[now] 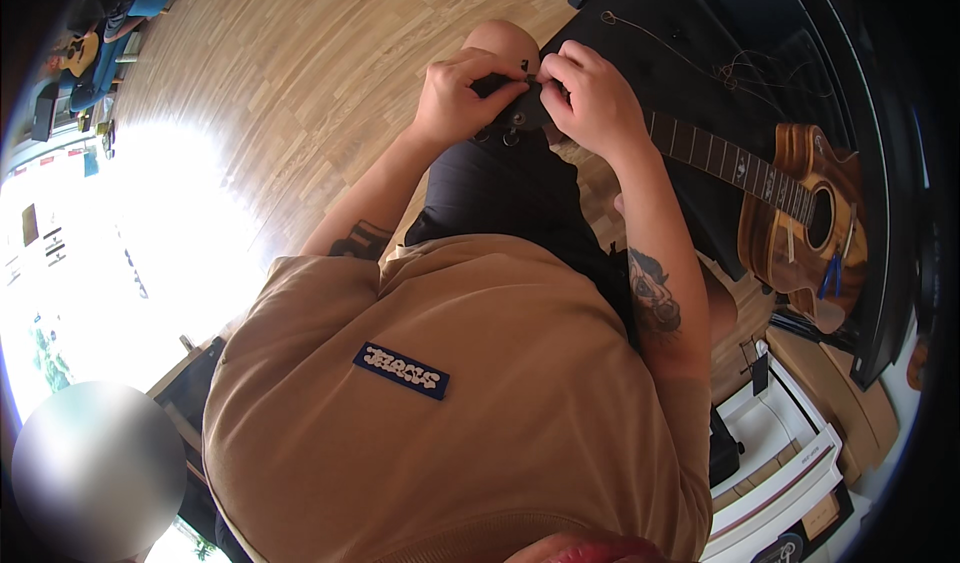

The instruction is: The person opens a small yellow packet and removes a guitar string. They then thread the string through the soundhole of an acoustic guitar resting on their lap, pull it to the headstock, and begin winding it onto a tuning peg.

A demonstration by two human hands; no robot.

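An acoustic guitar (848,221) lies to my right, its neck (712,151) running left behind my right hand. The dark headstock (533,118) sits over my thigh, with round metal tuner parts along it. At its far end my left hand (462,91) is closed in a pinch, thumb and forefinger on a small dark piece (527,67). Close against it, my right hand (594,95) is pinched too, fingertips nearly meeting the left ones. What lies between the right fingers is too small to make out.
A black work surface (650,53) under the neck bears thin curled strings (735,71). A blue-handled tool (830,275) rests on the guitar body. Cardboard (865,388) and a white case-like object (780,493) stand at lower right. Another guitar (78,55) is far left.
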